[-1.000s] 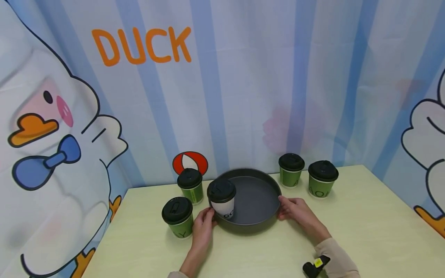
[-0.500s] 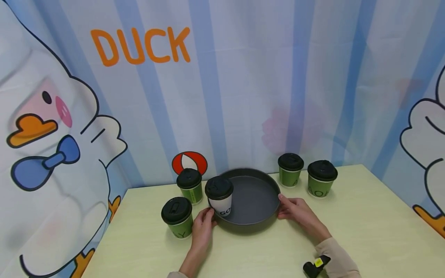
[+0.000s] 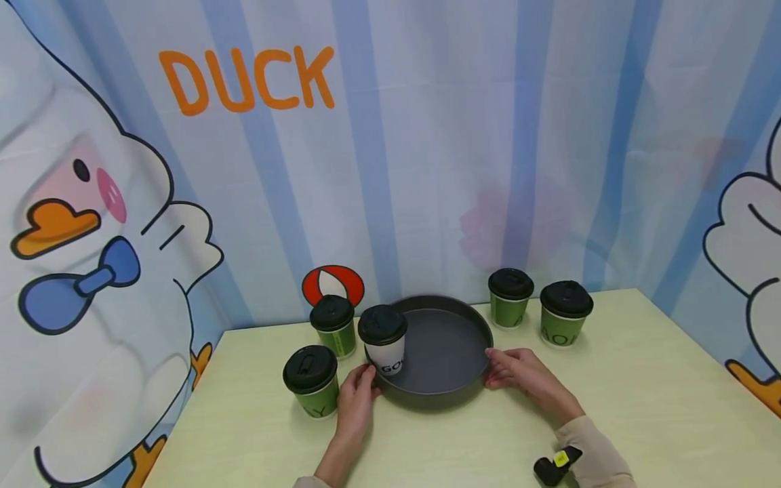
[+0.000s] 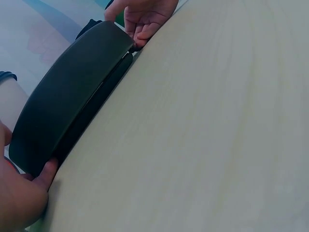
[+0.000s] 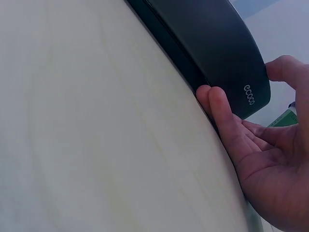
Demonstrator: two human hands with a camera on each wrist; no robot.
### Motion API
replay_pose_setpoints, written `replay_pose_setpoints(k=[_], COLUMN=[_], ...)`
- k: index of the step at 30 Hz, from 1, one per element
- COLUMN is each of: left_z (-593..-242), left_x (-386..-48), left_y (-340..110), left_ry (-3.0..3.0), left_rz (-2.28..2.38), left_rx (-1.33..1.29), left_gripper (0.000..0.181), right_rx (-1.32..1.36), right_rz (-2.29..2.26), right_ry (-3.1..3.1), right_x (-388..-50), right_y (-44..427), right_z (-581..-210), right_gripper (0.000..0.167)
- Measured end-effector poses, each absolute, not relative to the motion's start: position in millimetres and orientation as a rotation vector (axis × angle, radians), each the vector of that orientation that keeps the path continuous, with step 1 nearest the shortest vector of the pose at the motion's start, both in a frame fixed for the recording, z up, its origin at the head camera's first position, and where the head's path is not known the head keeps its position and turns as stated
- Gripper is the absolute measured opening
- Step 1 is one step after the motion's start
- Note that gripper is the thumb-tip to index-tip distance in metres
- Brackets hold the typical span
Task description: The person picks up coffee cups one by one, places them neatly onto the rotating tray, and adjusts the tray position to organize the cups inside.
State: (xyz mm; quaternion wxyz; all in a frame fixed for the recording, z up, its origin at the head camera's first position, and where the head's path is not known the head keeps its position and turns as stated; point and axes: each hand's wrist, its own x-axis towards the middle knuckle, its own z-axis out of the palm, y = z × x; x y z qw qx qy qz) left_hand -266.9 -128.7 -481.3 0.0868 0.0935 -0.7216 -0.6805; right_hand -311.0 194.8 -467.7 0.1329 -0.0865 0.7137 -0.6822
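Dark pan (image 3: 448,352), near twelve o'clock on the surface (image 3: 457,447), bears a white cup (image 3: 386,354) at nine; I pinch it with left grip (image 3: 356,400) at eight, right grip (image 3: 525,374) at four. Probably a carrying step; next calls for keeping everything level.

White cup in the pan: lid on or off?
On: in the head view, a black lid caps the white cup, hiding its mouth. Contents: cannot tell.

A white cup (image 3: 386,352) partly hides the dark pan (image 3: 447,346) near ten o'clock, and the head view's edge crops the printed duck (image 3: 116,308) at nine.
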Motion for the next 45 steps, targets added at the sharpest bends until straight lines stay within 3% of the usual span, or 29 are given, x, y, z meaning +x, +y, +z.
replay_pose_setpoints(k=[9, 34, 45], left_z=[-478, -482, -483], left_x=[-268, -263, -263], left_y=[-131, -132, -131], left_ry=[-2.15, -2.161, -2.16], left_rz=[-2.027, -2.047, -2.045], left_rx=[0.228, 0.26, 0.236], left_gripper=[0.053, 0.053, 0.055], right_rx=[-0.138, -0.17, -0.217], right_rz=[-2.024, -2.023, -1.913], right_ry=[2.137, 2.097, 2.203], right_x=[-313, -307, -306], right_y=[189, 190, 201], right_z=[-468, -470, -464], right_gripper=[0.062, 0.056, 0.061])
